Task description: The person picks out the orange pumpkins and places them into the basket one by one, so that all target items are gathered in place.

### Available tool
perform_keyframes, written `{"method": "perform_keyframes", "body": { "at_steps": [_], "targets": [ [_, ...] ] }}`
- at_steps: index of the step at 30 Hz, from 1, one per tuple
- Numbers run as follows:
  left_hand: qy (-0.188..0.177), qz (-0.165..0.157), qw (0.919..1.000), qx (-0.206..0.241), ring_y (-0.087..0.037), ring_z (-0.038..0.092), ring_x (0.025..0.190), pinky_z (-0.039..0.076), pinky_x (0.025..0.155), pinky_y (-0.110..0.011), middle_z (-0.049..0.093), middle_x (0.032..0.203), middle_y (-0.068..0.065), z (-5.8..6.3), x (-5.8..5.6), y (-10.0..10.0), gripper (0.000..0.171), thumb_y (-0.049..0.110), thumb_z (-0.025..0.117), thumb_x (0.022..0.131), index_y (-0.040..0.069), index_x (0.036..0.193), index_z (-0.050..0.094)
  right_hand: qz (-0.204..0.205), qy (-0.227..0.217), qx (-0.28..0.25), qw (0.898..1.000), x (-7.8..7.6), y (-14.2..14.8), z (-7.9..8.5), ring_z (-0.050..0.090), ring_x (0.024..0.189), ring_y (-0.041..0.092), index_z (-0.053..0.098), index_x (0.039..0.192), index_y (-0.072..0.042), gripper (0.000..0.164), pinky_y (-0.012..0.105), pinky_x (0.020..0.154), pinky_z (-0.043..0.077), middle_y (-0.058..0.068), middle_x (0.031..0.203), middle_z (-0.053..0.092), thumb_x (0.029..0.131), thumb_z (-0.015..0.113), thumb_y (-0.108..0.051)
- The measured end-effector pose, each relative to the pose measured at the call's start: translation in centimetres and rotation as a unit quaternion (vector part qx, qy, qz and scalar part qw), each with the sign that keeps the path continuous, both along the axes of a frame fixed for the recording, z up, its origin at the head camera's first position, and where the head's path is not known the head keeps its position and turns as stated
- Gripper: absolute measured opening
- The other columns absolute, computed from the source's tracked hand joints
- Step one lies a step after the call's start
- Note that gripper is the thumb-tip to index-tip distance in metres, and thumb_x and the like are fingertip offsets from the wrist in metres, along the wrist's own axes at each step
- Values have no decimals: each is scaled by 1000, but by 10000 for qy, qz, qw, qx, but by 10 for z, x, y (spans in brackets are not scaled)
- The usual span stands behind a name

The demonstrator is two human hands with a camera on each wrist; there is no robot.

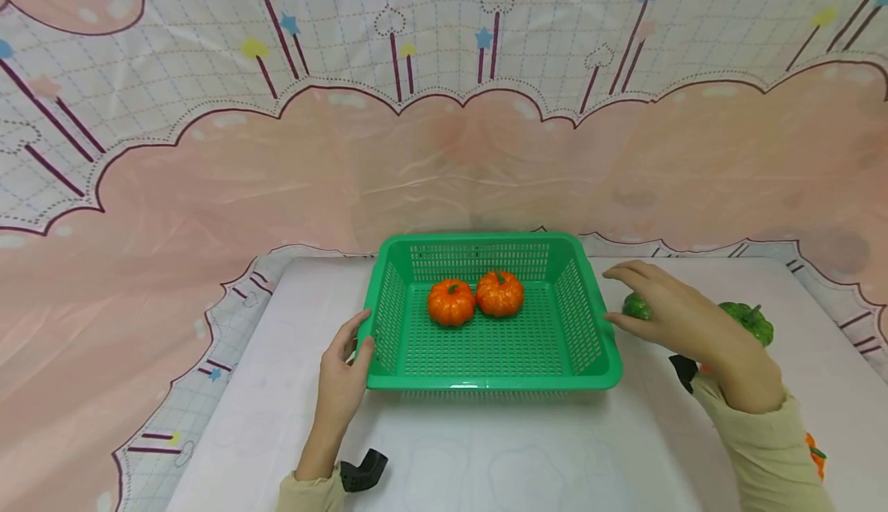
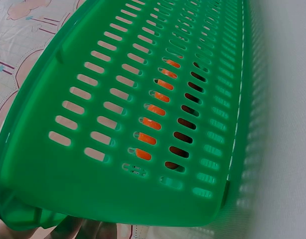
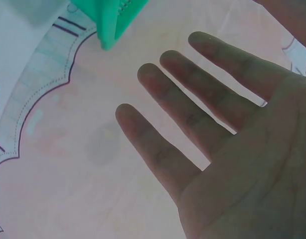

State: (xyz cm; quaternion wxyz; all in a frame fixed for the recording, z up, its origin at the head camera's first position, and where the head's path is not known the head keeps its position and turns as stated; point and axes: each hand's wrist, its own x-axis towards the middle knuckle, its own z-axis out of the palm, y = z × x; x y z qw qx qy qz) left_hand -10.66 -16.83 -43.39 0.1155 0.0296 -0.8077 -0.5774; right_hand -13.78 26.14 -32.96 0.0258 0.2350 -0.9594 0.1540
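A green plastic basket [image 1: 496,382] with slotted walls stands on the white table. Two small orange pumpkins [image 1: 451,303] [image 1: 500,294] sit side by side inside it, and slivers of orange show through the slots in the left wrist view. My left hand [image 1: 343,377] grips the basket's left rim, thumb and fingers at the edge; its fingertips are partly hidden in the left wrist view. Beside the right rim is my right hand [image 1: 669,313], its fingers extended and spread apart in the right wrist view. Whether its thumb touches the rim I cannot tell.
A green vegetable [image 1: 636,306] lies partly behind the right hand. Farther right is a green, pepper-like vegetable [image 1: 751,322]. An orange item [image 1: 815,455] with a green stem peeks out past the right sleeve. A patterned pink and white cloth [image 1: 458,165] hangs behind the table.
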Motion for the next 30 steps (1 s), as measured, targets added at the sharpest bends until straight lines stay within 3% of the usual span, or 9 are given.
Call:
{"method": "perform_keyframes", "body": {
  "at_steps": [14,30],
  "targets": [
    [-10,-48,10000,17,-26,57,123,51,88,-41,51,146,-11,-1,0,-1,41,9,51,102,14,144,51,-264,16,-93,9996,10,19,-3,47,128,41,53,136,-4,57,62,96,42,19,139,50,91,72,-33],
    [-38,-52,10000,65,-26,56,125,52,88,-40,50,147,-11,-2,0,-1,42,9,51,103,14,144,51,-493,-24,114,9987,11,40,-3,45,127,45,54,134,-1,58,67,96,39,23,139,49,90,74,-33]
  ]
}}
